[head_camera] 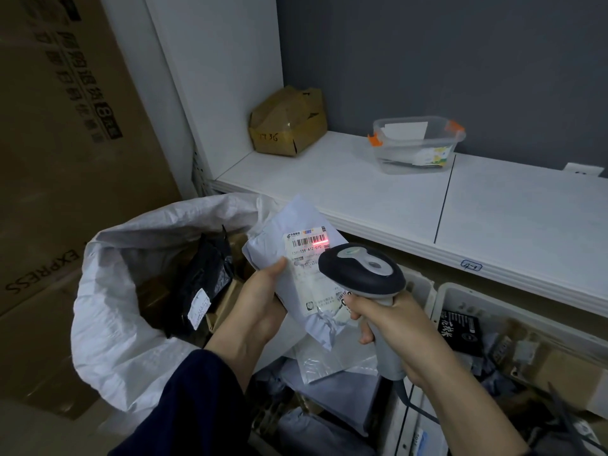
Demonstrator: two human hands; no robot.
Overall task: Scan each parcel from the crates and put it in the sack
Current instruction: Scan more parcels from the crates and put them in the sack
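Left hand (263, 302) grips the parcel (297, 258) by its left edge, label up, long axis running near to far and leaning a bit left. Right hand (398, 334) is curled round the scanner (362, 274), red line on the barcode (312, 241). The sack (108, 307) gapes just left of the parcel, so the left hand is nearest. I'd say nothing blocks the drop. The crates (457, 291) sit right, under the shelf (362, 192).

woven plastic sack (108, 291), glossy plastic parcel (296, 225)
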